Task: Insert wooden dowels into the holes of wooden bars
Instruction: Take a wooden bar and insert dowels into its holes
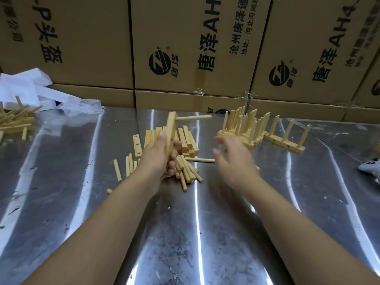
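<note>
My left hand grips a wooden bar held upright above the table. Two dowels stick out of the bar to the right, an upper dowel and a lower dowel. My right hand hovers just right of them, blurred, fingers spread and holding nothing. A stack of bare bars lies behind my left hand, with one drilled bar flat beside it. Loose dowels are scattered under and left of my left hand.
Bars fitted with dowels stand at the back right, one bar with three dowels apart from them. More sticks and white wrapping lie at the far left. Cardboard boxes wall the metal table's far side. A white object sits at the right edge.
</note>
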